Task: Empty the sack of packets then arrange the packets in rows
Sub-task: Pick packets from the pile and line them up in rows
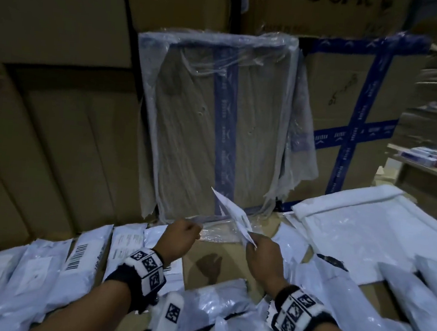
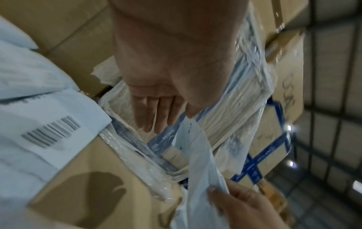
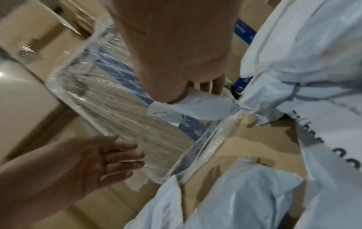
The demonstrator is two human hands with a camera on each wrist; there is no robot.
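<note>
My right hand [image 1: 255,245] pinches the lower corner of a thin white packet [image 1: 230,212], which stands up on edge above the cardboard surface [image 1: 213,263]. The right wrist view shows the thumb pressed on the same packet [image 3: 197,106]. My left hand [image 1: 191,230] hovers just left of it with straight, relaxed fingers [image 2: 154,117] and holds nothing. White packets with labels [image 1: 84,256] lie side by side in a row at the left. More packets [image 1: 220,301] lie heaped between my forearms. A large white sack [image 1: 366,227] lies flat at the right.
A plastic-wrapped cardboard box [image 1: 215,127] stands upright right behind the hands. A box with blue tape [image 1: 350,111] is beside it, and tall cartons [image 1: 42,121] wall off the left. A shelf with small boxes [image 1: 423,155] is at the far right.
</note>
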